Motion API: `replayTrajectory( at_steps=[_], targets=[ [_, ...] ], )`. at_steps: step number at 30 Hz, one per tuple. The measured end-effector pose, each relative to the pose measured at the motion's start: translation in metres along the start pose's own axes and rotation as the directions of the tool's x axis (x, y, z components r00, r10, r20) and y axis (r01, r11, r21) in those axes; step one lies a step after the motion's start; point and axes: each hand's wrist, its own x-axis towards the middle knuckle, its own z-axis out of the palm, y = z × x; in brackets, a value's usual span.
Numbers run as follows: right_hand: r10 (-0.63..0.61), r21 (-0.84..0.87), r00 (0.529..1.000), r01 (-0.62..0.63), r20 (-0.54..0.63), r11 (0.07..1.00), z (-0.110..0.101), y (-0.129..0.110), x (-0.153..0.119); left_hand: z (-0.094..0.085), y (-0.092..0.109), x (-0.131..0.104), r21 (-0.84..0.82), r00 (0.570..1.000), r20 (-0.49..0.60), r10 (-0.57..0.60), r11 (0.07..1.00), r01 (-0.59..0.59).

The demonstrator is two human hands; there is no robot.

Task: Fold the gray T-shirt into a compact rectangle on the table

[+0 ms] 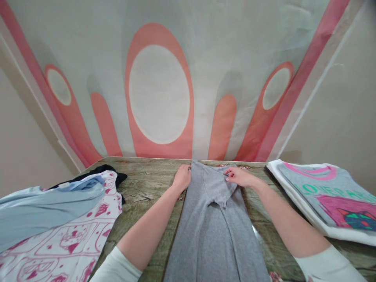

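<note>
A grey T-shirt (216, 239) lies lengthwise before me, its sides folded inward and a short sleeve (219, 190) lying over the top part. At the shirt's upper left edge is my left hand (182, 177), its fingers curled onto the fabric and the fingertips partly hidden. My right hand (239, 176) pinches the cloth at the upper right, by the sleeve, between thumb and fingers.
On the right sits a stack of folded shirts (326, 196), a printed grey one with a pink collar on top. To the left lie a light blue garment (53, 207), a white and pink printed one (73, 239) and a black one (121, 179). The wood-patterned table (143, 188) meets a painted wall panel (205, 51).
</note>
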Motion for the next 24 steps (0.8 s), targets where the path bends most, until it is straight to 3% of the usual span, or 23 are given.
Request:
replayTrajectory(
  at_steps=[3, 7, 9, 13, 17, 20, 24],
  targets=[
    [0.006, -0.064, 1.0, -0.006, 0.0, 0.998, 0.0, -0.005, -0.001, -0.01, -0.012, 0.002, 0.028, 0.993, -0.04, -0.107, 0.994, 0.108],
    [0.025, -0.117, 1.0, -0.024, 0.0, 0.993, -0.002, -0.011, -0.002, -0.019, -0.008, 0.0, 0.067, 0.973, 0.064, -0.223, 0.973, 0.219],
    [0.029, -0.13, 1.0, -0.029, 0.002, 0.991, -0.002, -0.012, -0.002, -0.02, -0.003, -0.002, 0.098, 0.97, 0.097, -0.225, 0.972, 0.216],
    [0.032, -0.15, 0.999, -0.032, -0.003, 0.988, -0.002, -0.012, -0.003, -0.023, 0.003, -0.007, 0.176, 0.983, 0.038, -0.18, 0.97, 0.171],
    [0.034, -0.17, 0.999, -0.04, -0.037, 0.985, -0.001, -0.015, -0.004, -0.028, 0.013, -0.01, 0.176, 0.998, -0.02, -0.067, 0.982, 0.069],
    [0.025, -0.199, 0.998, -0.038, -0.066, 0.979, -0.001, -0.019, -0.003, -0.027, 0.029, -0.012, 0.107, 0.993, 0.027, 0.114, 0.988, -0.116],
    [0.011, -0.223, 0.998, -0.024, -0.059, 0.974, -0.001, -0.021, -0.004, -0.015, 0.047, -0.02, -0.005, 0.909, 0.18, 0.376, 0.924, -0.382]
  ],
)
